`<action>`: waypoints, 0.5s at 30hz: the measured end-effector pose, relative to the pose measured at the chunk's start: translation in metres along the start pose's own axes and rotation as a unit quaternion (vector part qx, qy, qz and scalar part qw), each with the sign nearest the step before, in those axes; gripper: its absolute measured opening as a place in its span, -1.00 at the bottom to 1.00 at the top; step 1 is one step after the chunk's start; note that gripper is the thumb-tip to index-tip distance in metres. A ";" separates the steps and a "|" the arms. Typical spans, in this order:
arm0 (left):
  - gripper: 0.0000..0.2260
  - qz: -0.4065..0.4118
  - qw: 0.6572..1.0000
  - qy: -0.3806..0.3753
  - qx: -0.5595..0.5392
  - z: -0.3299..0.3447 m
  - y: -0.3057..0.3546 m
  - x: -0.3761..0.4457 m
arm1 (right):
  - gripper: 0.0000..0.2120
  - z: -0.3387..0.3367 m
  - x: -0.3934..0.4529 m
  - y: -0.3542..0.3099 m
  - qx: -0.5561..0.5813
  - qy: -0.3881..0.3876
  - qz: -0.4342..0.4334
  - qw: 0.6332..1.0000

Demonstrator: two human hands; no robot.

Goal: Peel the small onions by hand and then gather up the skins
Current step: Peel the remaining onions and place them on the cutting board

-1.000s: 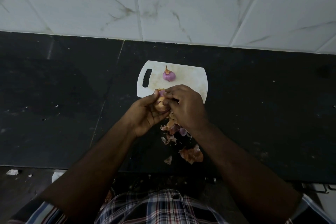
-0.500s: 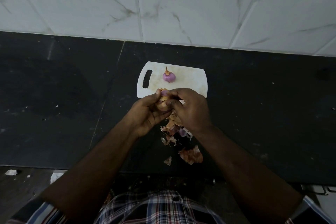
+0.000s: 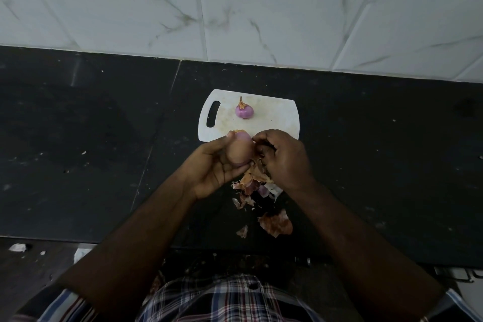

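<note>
Black counter point(image 3: 78, 165), left hand point(image 3: 214, 167) cupping onion point(image 3: 239, 153), right hand point(image 3: 283, 157) pinching its skin point(image 3: 257, 165)

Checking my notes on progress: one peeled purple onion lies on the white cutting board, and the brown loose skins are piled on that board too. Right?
Not quite. The peeled purple onion does lie on the white cutting board, but the head view shows the brown loose skins piled on the black countertop, nearer the person than the board.

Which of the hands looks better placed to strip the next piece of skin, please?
Right. The right hand pinches loose brown skin at the side of the small half-peeled onion, which the left hand grips.
</note>
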State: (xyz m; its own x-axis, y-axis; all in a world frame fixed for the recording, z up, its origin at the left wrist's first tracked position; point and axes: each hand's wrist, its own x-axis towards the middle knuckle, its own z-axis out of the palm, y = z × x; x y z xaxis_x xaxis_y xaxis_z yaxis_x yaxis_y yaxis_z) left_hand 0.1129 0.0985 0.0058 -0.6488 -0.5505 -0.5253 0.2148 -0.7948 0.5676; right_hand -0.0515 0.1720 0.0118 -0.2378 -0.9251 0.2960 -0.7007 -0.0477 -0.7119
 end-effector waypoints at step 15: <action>-0.58 -0.010 0.998 -0.027 -0.053 -0.018 0.008 0.003 | -0.76 -0.026 0.006 0.025 -0.050 -0.033 0.100 0.993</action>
State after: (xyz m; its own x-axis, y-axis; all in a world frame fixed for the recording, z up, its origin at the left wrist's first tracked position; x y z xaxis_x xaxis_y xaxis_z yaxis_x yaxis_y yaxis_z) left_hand 0.1257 0.0858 -0.0026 -0.6910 -0.5219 -0.5001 0.2755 -0.8298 0.4853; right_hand -0.0885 0.1749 0.0124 -0.3364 -0.9352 0.1109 -0.7076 0.1733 -0.6850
